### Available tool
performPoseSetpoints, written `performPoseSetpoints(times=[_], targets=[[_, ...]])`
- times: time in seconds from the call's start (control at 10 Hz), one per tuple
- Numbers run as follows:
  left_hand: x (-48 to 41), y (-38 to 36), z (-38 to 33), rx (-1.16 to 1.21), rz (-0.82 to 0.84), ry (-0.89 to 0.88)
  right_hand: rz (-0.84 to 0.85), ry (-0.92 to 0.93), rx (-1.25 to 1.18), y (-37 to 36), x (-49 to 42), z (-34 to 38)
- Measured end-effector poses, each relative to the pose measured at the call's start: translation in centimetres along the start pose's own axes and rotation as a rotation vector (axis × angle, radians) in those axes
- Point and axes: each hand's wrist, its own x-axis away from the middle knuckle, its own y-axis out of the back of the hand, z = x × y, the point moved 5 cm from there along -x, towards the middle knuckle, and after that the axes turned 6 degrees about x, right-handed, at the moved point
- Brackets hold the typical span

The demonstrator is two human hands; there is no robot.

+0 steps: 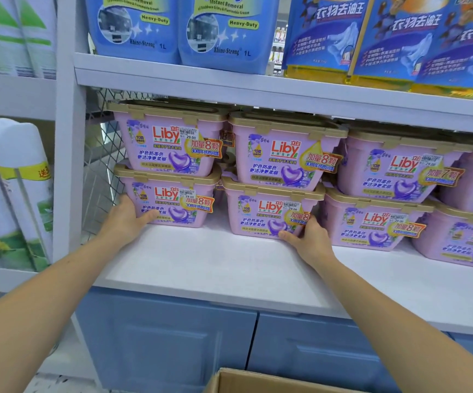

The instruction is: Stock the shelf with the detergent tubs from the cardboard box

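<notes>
Detergent tubs (170, 204) at the left hand (126, 219) and right hand (309, 241) are lilac, gold-lidded, with red lettering; the shelf (215, 265) beneath is white.

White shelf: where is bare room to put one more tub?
Free: the front strip of the white shelf, before the tub stacks. Crowded: the back, stacked two high under the upper shelf; narrow gap between the left stacks. Left hand and right hand each grip a bottom tub.
</notes>
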Motion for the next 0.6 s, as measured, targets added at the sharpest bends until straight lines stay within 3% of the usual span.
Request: performPoseSetpoints(times=[0.2, 0.4, 0.6], targets=[[-0.5, -0.1, 0.4, 0.037, 0.036, 0.016, -0.010, -0.006, 0.013, 0.1, 0.3, 0.0], [1.8, 0.2, -0.5, -0.297, -0.105, 0.036, 0.066, -0.025, -0.010, 0.6, 0.4, -0.3], [8.0, -0.6, -3.7, -0.496, -0.288, -0.161, 0.137, -0.028, 0.127, 3.3, 3.2, -1.9]])
